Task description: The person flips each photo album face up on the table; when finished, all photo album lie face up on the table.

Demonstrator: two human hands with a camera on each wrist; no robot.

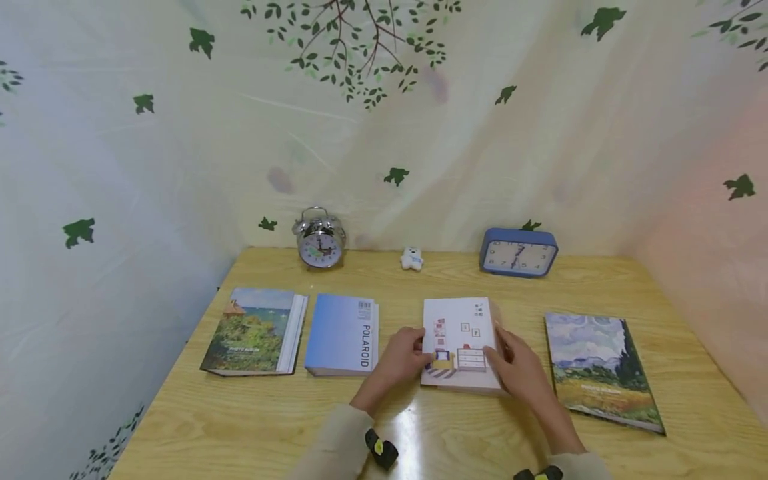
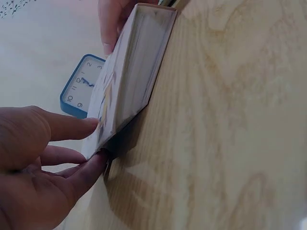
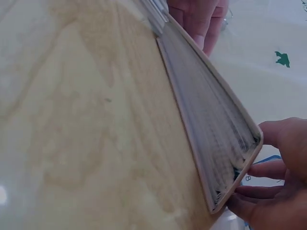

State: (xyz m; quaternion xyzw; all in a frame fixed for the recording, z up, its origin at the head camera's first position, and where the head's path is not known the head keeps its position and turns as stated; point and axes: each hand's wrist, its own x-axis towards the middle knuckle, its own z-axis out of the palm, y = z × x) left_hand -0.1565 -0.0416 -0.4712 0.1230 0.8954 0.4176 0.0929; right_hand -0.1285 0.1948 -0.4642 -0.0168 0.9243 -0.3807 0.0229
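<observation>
A thick white photo album (image 1: 459,343) with a drawn room scene lies face up at the middle of the table, between both hands. My left hand (image 1: 403,360) grips its left edge, thumb on the cover and fingers at the underside, as the left wrist view shows. On the opposite side my right hand (image 1: 519,367) holds the spine, its thumb on the cover's corner and its fingers along the rounded back. In the right wrist view the album's page edges (image 3: 206,110) face the camera. A dark gap shows beneath the album's left corner in the left wrist view.
Left of it lie a blue Polaroid album (image 1: 339,333) and a landscape photo album (image 1: 252,330). Another painted album (image 1: 603,370) lies at the right. Along the back stand a silver alarm clock (image 1: 321,243), a small white bear figure (image 1: 411,259) and a blue clock (image 1: 519,253).
</observation>
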